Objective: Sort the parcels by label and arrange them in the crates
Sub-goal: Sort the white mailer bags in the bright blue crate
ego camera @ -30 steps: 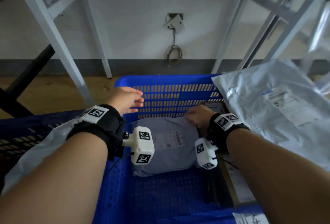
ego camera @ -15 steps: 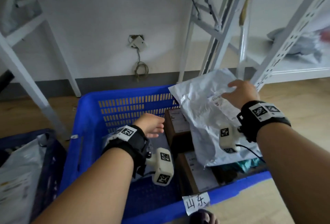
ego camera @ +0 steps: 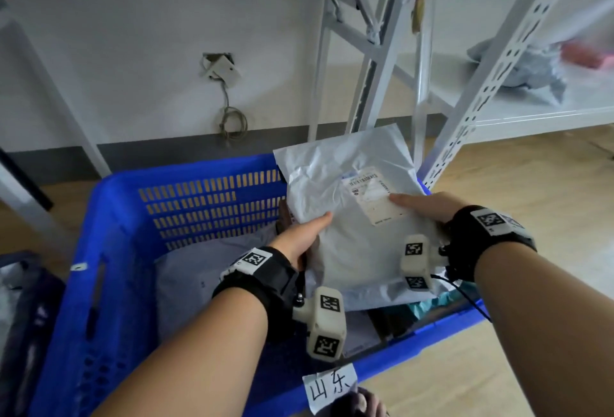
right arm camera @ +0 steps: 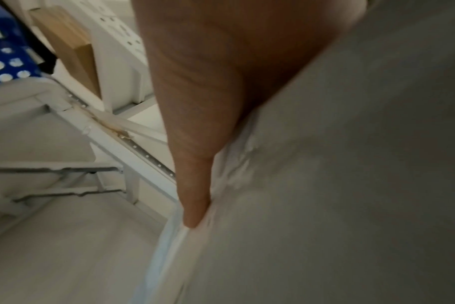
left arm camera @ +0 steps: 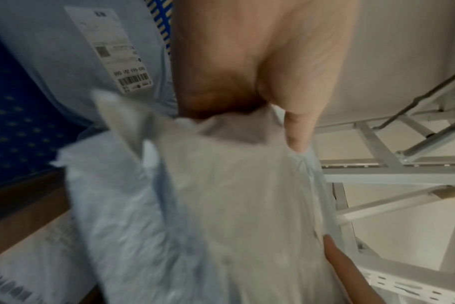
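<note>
White plastic mailer (ego camera: 349, 217) is now gripped on both edges, by the left hand (ego camera: 304, 235) as well as the right hand (ego camera: 428, 207), having been held by the right alone; it hangs over the blue crate (ego camera: 109, 250), judged ready for placing. The crate tag (ego camera: 329, 390) reads 山东; the mailer label (ego camera: 372, 194) is unreadable
</note>
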The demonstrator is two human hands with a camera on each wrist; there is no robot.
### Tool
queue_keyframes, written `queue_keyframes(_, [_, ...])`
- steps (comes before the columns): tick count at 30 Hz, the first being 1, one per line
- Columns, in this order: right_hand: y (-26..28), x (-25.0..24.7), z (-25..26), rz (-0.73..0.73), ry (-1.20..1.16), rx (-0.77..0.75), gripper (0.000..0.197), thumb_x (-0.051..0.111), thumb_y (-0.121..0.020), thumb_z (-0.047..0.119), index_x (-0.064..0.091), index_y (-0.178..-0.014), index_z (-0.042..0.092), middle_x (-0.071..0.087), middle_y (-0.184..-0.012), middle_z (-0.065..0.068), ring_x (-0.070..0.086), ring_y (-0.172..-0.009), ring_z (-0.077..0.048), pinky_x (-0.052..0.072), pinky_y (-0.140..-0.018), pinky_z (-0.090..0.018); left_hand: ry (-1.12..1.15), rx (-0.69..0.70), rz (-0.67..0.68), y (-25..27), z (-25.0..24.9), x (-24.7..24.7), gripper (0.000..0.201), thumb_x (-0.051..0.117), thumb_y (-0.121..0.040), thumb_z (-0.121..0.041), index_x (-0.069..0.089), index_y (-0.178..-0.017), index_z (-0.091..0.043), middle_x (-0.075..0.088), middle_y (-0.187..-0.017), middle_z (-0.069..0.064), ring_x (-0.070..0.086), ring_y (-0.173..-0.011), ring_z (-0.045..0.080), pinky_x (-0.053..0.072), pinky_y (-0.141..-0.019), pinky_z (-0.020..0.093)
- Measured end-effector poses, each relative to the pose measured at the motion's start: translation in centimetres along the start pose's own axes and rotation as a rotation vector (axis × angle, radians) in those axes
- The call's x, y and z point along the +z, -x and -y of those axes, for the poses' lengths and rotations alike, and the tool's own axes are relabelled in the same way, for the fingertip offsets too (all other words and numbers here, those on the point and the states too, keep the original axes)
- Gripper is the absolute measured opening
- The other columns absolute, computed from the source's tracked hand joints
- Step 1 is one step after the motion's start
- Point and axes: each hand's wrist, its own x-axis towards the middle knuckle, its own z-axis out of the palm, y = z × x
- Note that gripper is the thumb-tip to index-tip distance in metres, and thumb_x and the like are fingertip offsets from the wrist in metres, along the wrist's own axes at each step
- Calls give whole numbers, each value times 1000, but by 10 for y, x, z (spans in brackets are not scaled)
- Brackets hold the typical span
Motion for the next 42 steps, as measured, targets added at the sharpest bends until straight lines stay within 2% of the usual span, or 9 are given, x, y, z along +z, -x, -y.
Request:
queue_keyframes(4, [5,-4,14,95,-97,-10,35,79,-76,29,65,-101,9,73,-67,-8,68,-50,-19,55,-47,-27,44,35,-33,-1,-5,-6,36,68,-88,-17,63,-121,-5,68,-117,15,66,-102,30,52,-91,36])
queue_keyframes(9, [22,-5,49,153,-162,-154,60,86,-56,33,67,-107,8,75,-96,-13,70,-88,-32,50,-92,-55,106,110,-9,13,-33,-15,30,68,-83,-10,66,-113,-7,69,-112,16,66,-100,31,52,-89,38])
queue_keyframes(14, [41,28,67,377,-191,-258,32,67,-81,-2,62,-112,4,75,-96,-9,73,-79,-24,60,-63,-34,27,257,-138,32,-56,-56,37,74,-79,-11,66,-115,-8,71,-108,14,70,-91,25,58,-73,33])
queue_keyframes(18, [41,70,69,490,-216,-196,35,66,-87,20,63,-119,6,72,-109,-10,71,-91,-23,57,-73,-33,-216,310,-423,44,-70,-109,39,82,-72,-10,66,-107,-6,71,-103,13,68,-90,27,55,-87,44])
queue_keyframes(22, [38,104,77,487,-325,-184,56,70,-81,45,58,-126,13,67,-117,-10,66,-97,-24,55,-73,-33,-497,292,-634,60,-81,-163,34,77,-76,-10,63,-105,-1,68,-103,11,65,-93,28,53,-87,40])
queue_keyframes(26, [26,130,89,204,-180,-451,120,90,-55,44,22,-152,21,42,-144,-4,47,-128,-21,44,-104,-41,-999,272,-796,66,-87,-189,12,58,-87,-12,62,-96,-5,66,-99,14,62,-94,33,48,-78,35])
queue_keyframes(29, [30,145,92,282,220,-651,106,92,-53,38,37,-143,22,54,-135,6,52,-123,-10,44,-105,-32,-1268,244,-741,62,-84,-181,17,51,-89,-10,53,-73,-16,58,-88,12,61,-96,36,48,-80,39])
queue_keyframes(34, [12,189,55,365,243,-466,48,86,-65,34,68,-103,10,72,-102,-5,68,-95,-20,54,-91,-40,-1448,192,-610,38,-78,-179,18,47,-93,-15,62,-104,-18,63,-104,11,61,-97,33,50,-80,37])
queue_keyframes(42, [-18,255,27,255,403,-264,38,57,-94,21,59,-123,-3,60,-125,-21,56,-117,-34,44,-86,-31,-1424,188,-541,-3,-37,-218,18,52,-90,-8,56,-107,-13,60,-115,11,58,-111,33,45,-84,37])
